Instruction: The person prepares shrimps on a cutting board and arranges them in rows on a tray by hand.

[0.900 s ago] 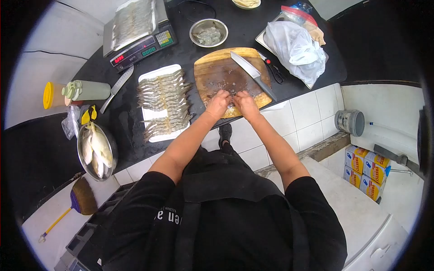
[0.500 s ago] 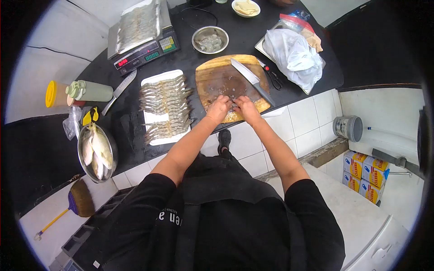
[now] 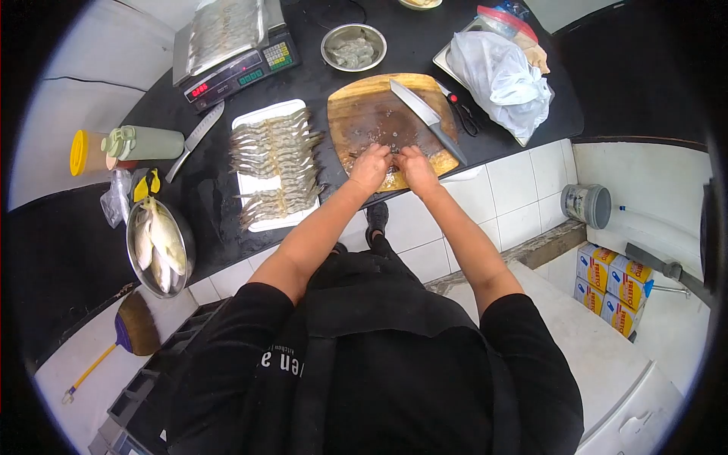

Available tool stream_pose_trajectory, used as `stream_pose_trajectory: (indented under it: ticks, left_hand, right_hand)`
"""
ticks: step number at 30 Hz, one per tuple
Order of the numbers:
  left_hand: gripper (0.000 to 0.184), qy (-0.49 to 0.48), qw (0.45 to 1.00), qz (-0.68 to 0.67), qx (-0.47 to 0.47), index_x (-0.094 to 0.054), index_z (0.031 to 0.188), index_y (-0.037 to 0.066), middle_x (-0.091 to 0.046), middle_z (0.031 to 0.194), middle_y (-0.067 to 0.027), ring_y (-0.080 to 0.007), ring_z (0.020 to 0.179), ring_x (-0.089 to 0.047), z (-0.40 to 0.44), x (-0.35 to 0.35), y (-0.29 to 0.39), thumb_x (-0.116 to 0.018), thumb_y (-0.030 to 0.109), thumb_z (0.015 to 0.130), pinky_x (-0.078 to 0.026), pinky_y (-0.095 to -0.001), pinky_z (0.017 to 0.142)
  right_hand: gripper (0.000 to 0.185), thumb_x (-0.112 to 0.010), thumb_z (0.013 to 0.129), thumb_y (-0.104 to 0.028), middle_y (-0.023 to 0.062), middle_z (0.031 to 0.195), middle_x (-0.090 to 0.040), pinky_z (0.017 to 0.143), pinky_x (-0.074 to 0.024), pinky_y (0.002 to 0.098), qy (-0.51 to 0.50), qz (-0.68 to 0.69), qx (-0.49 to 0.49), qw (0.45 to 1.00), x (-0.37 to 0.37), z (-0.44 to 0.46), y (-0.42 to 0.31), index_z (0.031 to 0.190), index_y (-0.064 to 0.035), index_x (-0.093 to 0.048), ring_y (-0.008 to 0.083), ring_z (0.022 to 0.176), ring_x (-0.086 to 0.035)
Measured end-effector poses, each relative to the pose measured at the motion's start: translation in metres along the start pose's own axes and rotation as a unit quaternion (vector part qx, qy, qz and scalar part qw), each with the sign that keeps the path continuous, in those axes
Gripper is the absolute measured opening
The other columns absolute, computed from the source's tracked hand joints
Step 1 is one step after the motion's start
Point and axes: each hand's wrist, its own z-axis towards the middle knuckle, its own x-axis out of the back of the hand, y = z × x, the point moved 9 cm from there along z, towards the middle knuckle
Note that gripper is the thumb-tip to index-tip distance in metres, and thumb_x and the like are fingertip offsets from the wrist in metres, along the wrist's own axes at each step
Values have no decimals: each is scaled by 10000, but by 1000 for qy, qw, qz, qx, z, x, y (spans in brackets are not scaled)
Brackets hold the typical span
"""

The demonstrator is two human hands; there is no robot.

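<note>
Over the near edge of a wooden cutting board (image 3: 356,114), my left hand (image 3: 370,168) and my right hand (image 3: 416,168) meet with fingers pinched. Between the fingertips is a small shrimp (image 3: 393,157), mostly hidden by the fingers. A large knife (image 3: 427,114) lies across the board's right side, its grey handle towards me. Wet bits are scattered on the wood around my fingers. Left of the board, a white tray (image 3: 262,184) carries rows of unpeeled shrimp (image 3: 277,152). Beyond the board, a metal bowl (image 3: 327,54) contains peeled shrimp (image 3: 353,53).
A digital scale (image 3: 239,76) bears a wrapped tray at the back left. Near it lie another knife (image 3: 199,136) and bottles (image 3: 152,142). Whole fish fill a metal basin (image 3: 188,246) at the left edge. Scissors (image 3: 464,117) and a white plastic bag (image 3: 500,83) are right of the board.
The camera view has shifted, so the board and tray sit higher in the picture. Both hands stay at the board's near edge, and their fingertips have drawn slightly closer together.
</note>
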Motion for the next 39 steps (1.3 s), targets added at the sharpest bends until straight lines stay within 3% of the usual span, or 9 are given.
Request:
stream_pose_trajectory:
  ticks: [7, 10, 13, 15, 18, 21, 24, 29, 39]
  left_hand:
    - [84, 2, 1000, -6, -5, -636, 804, 61, -555, 834, -66, -268, 865, -570, 0, 2, 2, -583, 98, 750, -523, -388, 713]
    - [106, -18, 1000, -11, 11, -632, 781, 36, -550, 866, -80, -268, 908, -556, 2, 3, 3, -554, 109, 778, -504, -375, 793]
    - [138, -72, 997, -2, 37, -656, 848, 34, -566, 895, -73, -262, 946, -563, -1, 5, -3, -586, 139, 792, -506, -368, 817]
    - [213, -73, 992, -97, 17, -671, 949, 28, -587, 940, -66, -259, 1002, -566, 1, 13, -5, -645, 163, 786, -496, -370, 865]
    - [293, -19, 995, -86, 37, -686, 1041, 81, -610, 991, -59, -283, 1012, -568, -8, 34, -24, -703, 158, 759, -484, -394, 871]
    - [222, -53, 995, -73, 53, -700, 962, 59, -608, 957, -81, -296, 963, -562, -12, 36, -34, -692, 136, 754, -472, -403, 872]
    - [169, -75, 994, -54, 52, -700, 906, 46, -600, 941, -79, -284, 947, -558, -12, 30, -36, -676, 126, 759, -483, -391, 842]
    - [131, -64, 997, -18, 47, -689, 871, 46, -577, 922, -75, -265, 956, -557, -20, 26, -36, -638, 121, 776, -501, -378, 818]
    - [163, -11, 999, -19, 33, -669, 881, 22, -589, 920, -90, -280, 921, -570, -25, 28, -32, -589, 50, 741, -519, -389, 777]
  right_hand:
    - [77, -631, 763, -80, 110, 815, -600, 748, -509, 393, 5, -13, 2, 1000, 0, 0, -1, 801, -34, -680, 309, 843, -574]
    - [88, -630, 762, -82, 112, 817, -603, 759, -507, 393, -11, -15, 3, 1000, 0, 1, -1, 814, -33, -682, 309, 857, -577]
    - [131, -654, 763, -85, 117, 857, -615, 806, -495, 397, -24, -5, -4, 1000, 1, 3, -2, 876, -32, -695, 310, 903, -579]
    - [204, -693, 757, -100, 120, 904, -622, 859, -477, 397, -88, 0, -23, 996, 1, 8, 0, 947, -28, -702, 317, 934, -581]
    - [273, -727, 744, -124, 119, 934, -622, 891, -464, 392, -4, -46, -53, 998, 27, 13, -11, 995, -19, -698, 315, 949, -581]
    - [243, -731, 737, -134, 109, 905, -621, 869, -479, 387, -39, 17, 19, 999, 11, 24, -31, 953, -26, -706, 305, 932, -582]
    - [183, -725, 740, -134, 100, 876, -621, 833, -497, 382, -74, 4, -32, 997, -16, 29, -27, 896, -38, -716, 294, 911, -584]
    - [117, -622, 751, -103, 117, 825, -612, 785, -514, 404, -29, -5, 4, 1000, -22, 30, -31, 678, -28, -674, 309, 895, -584]
    - [100, -686, 775, -137, 97, 801, -616, 751, -511, 387, -9, 1, -4, 1000, -21, 29, -34, 772, -38, -699, 295, 828, -584]
